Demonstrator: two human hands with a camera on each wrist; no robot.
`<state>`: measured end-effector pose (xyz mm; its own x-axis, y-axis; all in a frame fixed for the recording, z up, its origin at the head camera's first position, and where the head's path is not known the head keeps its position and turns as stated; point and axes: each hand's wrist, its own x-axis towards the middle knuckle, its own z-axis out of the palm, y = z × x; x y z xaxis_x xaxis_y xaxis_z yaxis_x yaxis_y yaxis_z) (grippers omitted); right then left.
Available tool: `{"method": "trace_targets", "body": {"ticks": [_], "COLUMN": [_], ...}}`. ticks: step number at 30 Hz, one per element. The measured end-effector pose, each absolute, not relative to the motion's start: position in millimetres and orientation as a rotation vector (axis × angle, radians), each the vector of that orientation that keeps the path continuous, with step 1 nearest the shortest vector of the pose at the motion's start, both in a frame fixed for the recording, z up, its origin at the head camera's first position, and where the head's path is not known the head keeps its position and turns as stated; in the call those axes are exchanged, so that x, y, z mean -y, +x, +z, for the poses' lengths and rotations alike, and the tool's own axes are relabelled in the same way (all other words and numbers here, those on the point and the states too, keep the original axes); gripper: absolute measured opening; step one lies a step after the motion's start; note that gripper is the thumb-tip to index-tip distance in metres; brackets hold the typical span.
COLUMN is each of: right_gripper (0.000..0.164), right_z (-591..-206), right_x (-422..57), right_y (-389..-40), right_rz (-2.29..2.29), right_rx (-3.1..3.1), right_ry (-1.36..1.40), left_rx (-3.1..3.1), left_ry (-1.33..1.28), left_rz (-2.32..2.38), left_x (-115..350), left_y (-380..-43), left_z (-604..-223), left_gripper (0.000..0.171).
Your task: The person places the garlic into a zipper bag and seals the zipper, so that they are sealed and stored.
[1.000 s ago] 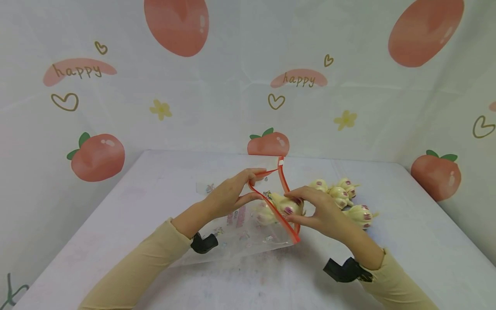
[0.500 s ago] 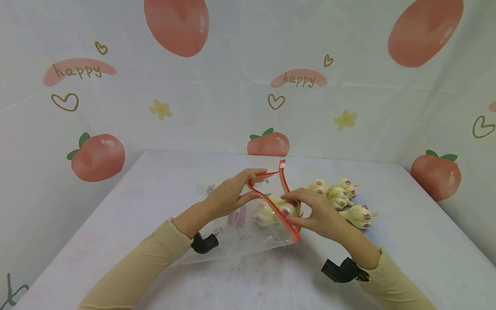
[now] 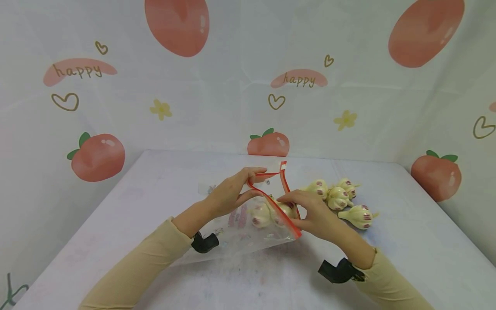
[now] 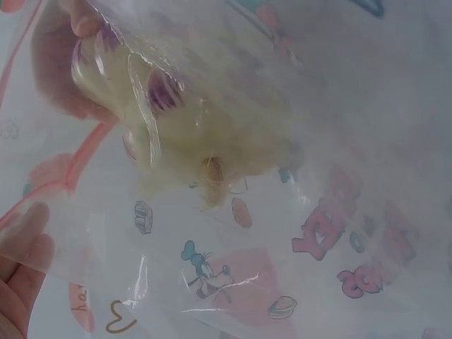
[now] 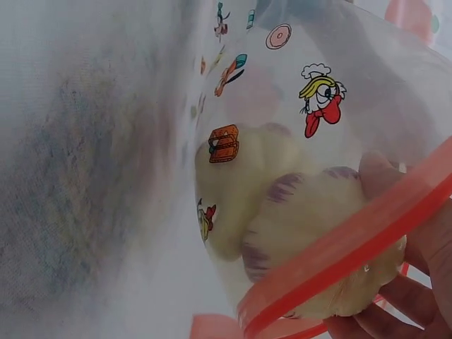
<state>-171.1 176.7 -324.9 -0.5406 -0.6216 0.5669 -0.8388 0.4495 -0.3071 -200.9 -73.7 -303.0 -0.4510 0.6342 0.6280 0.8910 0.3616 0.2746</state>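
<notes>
Fruit-printed cloth (image 3: 217,125) is hung behind a white table (image 3: 248,284). One zip bag (image 3: 248,241) is gripped by its rim in the left hand (image 3: 228,191), its mouth spread toward the right hand (image 3: 319,215). One garlic bulb (image 3: 259,215) is already inside; a second bulb (image 3: 287,208) is held by the right hand's fingers within the mouth, not yet released. Four bulbs (image 3: 338,198) are left on the table, just beyond and right of that hand.
</notes>
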Motion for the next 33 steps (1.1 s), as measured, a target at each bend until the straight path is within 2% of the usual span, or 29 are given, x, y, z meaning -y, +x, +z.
{"method": "trace_targets", "body": {"ticks": [18,25,33], "right_gripper": [0.037,0.03,0.03], "right_z": [-330.7,-331.7,-330.5], "right_x": [-168.0,-165.0,-161.9], "right_y": [-171.2,-171.4,-171.4], "right_rz": [0.835,0.864,0.874], "right_rx": [2.438,2.46,2.518], "right_ry": [1.202,1.198,1.185], "left_rx": [2.209,2.21,2.218], "left_ry": [-1.332,-1.309,-1.318], "left_rz": [-0.84,-0.881,-0.875], "left_x": [73.5,73.2,72.7], "left_y": [-200.8,-199.7,-199.8], "left_z": [-301.5,-302.1,-301.3], "left_gripper": [0.042,0.036,0.036]}}
